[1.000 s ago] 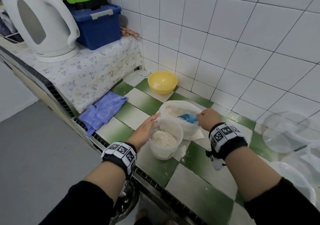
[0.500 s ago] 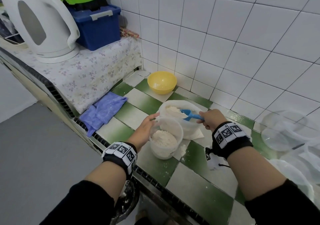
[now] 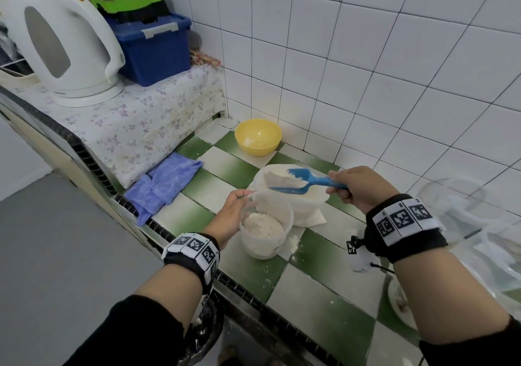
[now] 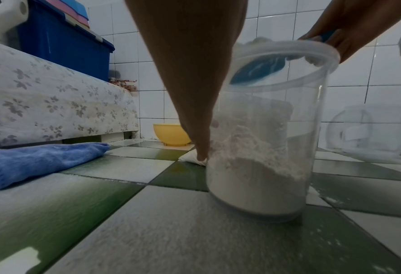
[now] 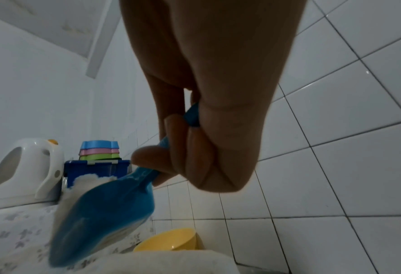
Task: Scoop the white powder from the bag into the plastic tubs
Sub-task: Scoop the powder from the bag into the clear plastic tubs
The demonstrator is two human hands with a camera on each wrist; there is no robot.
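my right hand (image 3: 355, 187) grips the loaded scoop (image 3: 293, 182), long axis pointing left toward the tub (image 3: 266, 224) just below, which my left hand (image 3: 231, 215) holds.

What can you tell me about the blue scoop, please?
The scoop is blue plastic, with a shovel-shaped bowl and a short straight handle. Its bowl carries a heap of white powder. The right hand grips the handle, fingers curled round it. It hangs nearly level in the air above the bag, its tip toward the tub.
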